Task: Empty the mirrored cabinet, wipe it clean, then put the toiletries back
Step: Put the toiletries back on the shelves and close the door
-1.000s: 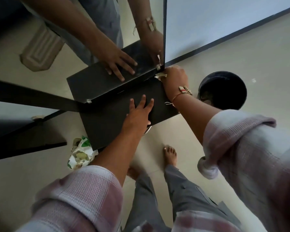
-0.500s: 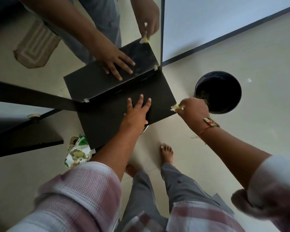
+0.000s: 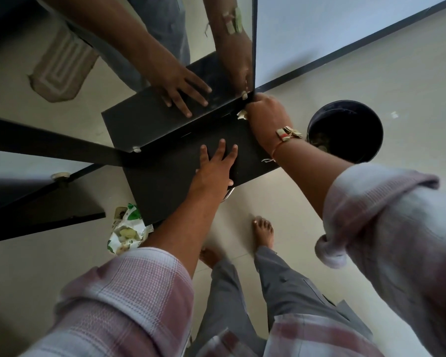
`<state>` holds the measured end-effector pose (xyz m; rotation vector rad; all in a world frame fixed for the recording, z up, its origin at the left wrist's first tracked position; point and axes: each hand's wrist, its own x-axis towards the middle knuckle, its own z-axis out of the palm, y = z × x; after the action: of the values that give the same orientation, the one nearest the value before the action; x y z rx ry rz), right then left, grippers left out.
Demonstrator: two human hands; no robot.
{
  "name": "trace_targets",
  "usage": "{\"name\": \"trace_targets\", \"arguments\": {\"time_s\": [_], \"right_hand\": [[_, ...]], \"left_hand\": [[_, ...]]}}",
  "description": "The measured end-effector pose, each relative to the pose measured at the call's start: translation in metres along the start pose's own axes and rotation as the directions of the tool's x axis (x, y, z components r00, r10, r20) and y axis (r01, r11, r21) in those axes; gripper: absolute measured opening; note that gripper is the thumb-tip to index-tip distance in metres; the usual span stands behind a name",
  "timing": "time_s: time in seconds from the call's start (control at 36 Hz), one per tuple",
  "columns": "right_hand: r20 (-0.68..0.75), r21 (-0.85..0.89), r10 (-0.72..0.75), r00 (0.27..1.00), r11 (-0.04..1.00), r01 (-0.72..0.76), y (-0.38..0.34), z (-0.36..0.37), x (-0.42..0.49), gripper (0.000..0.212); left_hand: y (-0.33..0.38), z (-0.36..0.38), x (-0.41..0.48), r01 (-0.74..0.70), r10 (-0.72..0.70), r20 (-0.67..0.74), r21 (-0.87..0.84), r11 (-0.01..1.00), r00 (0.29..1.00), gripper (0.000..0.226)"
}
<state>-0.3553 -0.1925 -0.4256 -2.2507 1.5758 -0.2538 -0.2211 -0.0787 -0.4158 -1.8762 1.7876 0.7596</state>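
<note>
A black shelf (image 3: 170, 181) juts out below the mirror (image 3: 93, 73), which reflects both of my arms. My left hand (image 3: 214, 168) lies flat on the shelf top, fingers spread, holding nothing. My right hand (image 3: 265, 112) is closed around a small pale wad of cloth or tissue (image 3: 242, 114), pressed at the shelf's back right corner where the shelf meets the mirror's edge. Only a scrap of the wad shows past my fingers.
A black bucket (image 3: 345, 130) stands on the tiled floor to the right of the shelf. A green-and-white packet (image 3: 126, 233) and a comb (image 3: 119, 212) lie on the floor under the shelf's left end. My bare feet (image 3: 263, 230) are below the shelf.
My right hand, which had pulled back toward the bucket with the wad, has returned to the shelf's back right corner. The left hand has stayed flat on the shelf.
</note>
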Motion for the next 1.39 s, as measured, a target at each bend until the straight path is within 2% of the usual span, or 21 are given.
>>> {"name": "trace_targets", "arguments": {"time_s": [0.08,0.25,0.33,0.39,0.47,0.56,0.64,0.69,0.83,0.89,0.94,1.06,1.14,1.28,1.33,1.39], "right_hand": [[-0.008,-0.041,-0.081,0.997,0.996,0.081,0.002,0.003,-0.007,0.024],[0.115,-0.026,-0.232,0.966,0.971,0.236,0.01,0.008,-0.069,0.027],[0.161,-0.003,-0.269,0.95,0.962,0.273,0.014,0.012,-0.109,0.037],[0.123,-0.005,-0.225,0.967,0.974,0.227,0.022,0.011,-0.126,0.038],[0.006,0.007,-0.066,0.998,0.998,0.066,0.035,0.006,-0.131,0.031],[-0.063,0.031,0.049,0.997,0.998,-0.047,0.04,0.005,-0.118,0.024],[-0.108,0.076,0.109,0.988,0.992,-0.101,0.035,0.009,-0.107,0.023],[-0.097,0.084,0.075,0.992,0.994,-0.067,0.027,0.015,-0.108,0.021],[0.067,0.112,-0.201,0.977,0.975,0.192,-0.014,0.034,-0.137,0.032],[0.155,0.123,-0.255,0.954,0.963,0.238,-0.026,0.037,-0.145,0.037],[0.169,0.116,-0.272,0.947,0.96,0.255,-0.025,0.036,-0.145,0.04],[0.097,0.04,-0.24,0.966,0.971,0.237,-0.012,0.03,-0.138,0.044],[-0.021,0.018,-0.104,0.994,0.994,0.104,0.002,0.021,-0.122,0.035],[-0.101,0.023,0.049,0.994,0.999,-0.046,-0.002,0.021,-0.102,0.02],[-0.095,0.054,0.045,0.994,0.998,-0.04,-0.019,0.033,-0.103,0.016],[-0.054,0.093,-0.045,0.998,0.994,0.05,-0.044,0.049,-0.112,0.017]], "left_hand": [[0.0,0.001,0.001,-0.003,0.003,-0.004,-0.018,1.0,1.0,0.091],[-0.001,0.0,0.002,-0.009,0.008,-0.016,-0.085,0.996,1.0,0.09],[0.0,0.0,0.001,0.004,-0.005,-0.01,-0.101,0.995,1.0,0.09],[0.001,-0.001,0.001,0.009,-0.009,-0.002,-0.106,0.994,1.0,0.09],[0.001,0.0,0.0,0.005,-0.006,-0.01,-0.114,0.993,1.0,0.09],[0.001,0.002,0.0,-0.004,0.002,-0.019,-0.118,0.993,1.0,0.089],[0.0,0.003,0.0,-0.002,-0.001,-0.028,-0.103,0.995,1.0,0.09],[-0.001,0.004,0.0,-0.006,0.003,-0.034,-0.1,0.995,0.999,0.09],[-0.006,0.003,0.001,-0.028,0.022,-0.048,-0.128,0.991,0.999,0.088],[-0.007,0.0,0.0,-0.037,0.03,-0.057,-0.117,0.992,0.998,0.088],[-0.009,-0.002,-0.002,-0.055,0.049,-0.061,-0.107,0.993,0.997,0.088],[-0.022,-0.005,-0.009,-0.115,0.11,-0.047,-0.144,0.983,0.993,0.093],[-0.037,-0.008,-0.018,-0.141,0.138,-0.029,-0.215,0.966,0.99,0.094],[-0.074,0.008,-0.036,-0.077,0.056,-0.109,-0.198,0.977,0.992,0.087],[-0.09,0.017,-0.044,-0.041,0.023,-0.106,-0.166,0.985,0.994,0.085],[-0.103,0.023,-0.051,-0.032,0.016,-0.104,-0.149,0.988,0.994,0.084]]}}
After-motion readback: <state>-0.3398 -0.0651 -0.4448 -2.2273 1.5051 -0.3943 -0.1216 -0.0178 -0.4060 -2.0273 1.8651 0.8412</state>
